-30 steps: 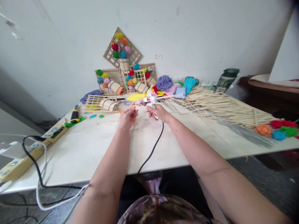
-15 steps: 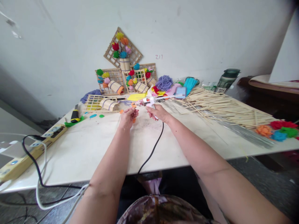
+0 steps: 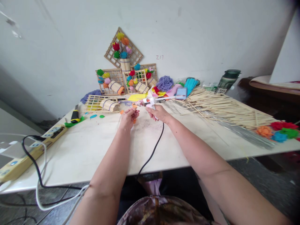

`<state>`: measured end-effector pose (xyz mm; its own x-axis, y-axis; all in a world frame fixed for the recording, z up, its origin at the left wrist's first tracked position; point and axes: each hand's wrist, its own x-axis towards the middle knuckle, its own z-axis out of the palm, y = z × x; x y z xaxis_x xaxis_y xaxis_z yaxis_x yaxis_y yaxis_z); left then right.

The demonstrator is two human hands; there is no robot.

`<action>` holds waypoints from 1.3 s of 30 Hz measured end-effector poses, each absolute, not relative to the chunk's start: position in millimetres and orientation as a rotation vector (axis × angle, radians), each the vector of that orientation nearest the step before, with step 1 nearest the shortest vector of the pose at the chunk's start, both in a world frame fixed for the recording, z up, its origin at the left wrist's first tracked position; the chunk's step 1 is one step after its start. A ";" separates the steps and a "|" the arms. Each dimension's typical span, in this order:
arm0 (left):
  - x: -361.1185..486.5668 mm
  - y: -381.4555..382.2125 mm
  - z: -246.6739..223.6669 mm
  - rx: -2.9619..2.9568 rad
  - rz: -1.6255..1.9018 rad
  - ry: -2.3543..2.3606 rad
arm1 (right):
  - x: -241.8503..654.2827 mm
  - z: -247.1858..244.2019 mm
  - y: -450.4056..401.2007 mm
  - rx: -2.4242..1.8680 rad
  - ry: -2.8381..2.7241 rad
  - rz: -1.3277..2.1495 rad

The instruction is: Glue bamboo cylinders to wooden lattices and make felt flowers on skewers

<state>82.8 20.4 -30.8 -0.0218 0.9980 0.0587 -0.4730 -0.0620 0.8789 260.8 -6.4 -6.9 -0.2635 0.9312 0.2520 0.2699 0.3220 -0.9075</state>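
My right hand is wrapped round the grip of a white hot glue gun, whose patterned front end points left. A glue stick shows at its rear, and a black cord hangs from the grip over the table edge. Just left of the nozzle, my left hand pinches a small orange petal-like piece between thumb and fingertips. The nozzle is close to this piece; whether they touch I cannot tell. More orange bits lie beside the left hand.
Stick lattices with flowers lean on the wall. A bare lattice with a stick bundle lies front left. Loose sticks and wires spread right, near crumpled flowers. A utility knife and power strip are at left.
Almost nothing differs. Both hands, the glue gun and the orange piece hold nearly the same place, with only a slight shift.
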 end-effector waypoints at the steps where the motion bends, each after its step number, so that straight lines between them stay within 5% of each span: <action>1: 82.7 20.5 -30.9 0.877 1.454 0.811 | 260.9 -6.8 -6.4 -1.083 -1.736 0.966; 30: 79.6 21.0 -30.0 0.839 1.491 0.780 | 260.0 0.9 -12.9 -1.086 -1.746 0.975; 39: 80.1 21.5 -29.2 0.826 1.498 0.777 | 262.4 -8.3 -1.8 -1.209 -1.765 0.679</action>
<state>80.1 21.5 -29.2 -0.0514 0.9967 0.0625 -0.5231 -0.0802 0.8485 262.4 -1.8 -8.3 -0.1529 0.9242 0.3499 0.4519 0.3803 -0.8070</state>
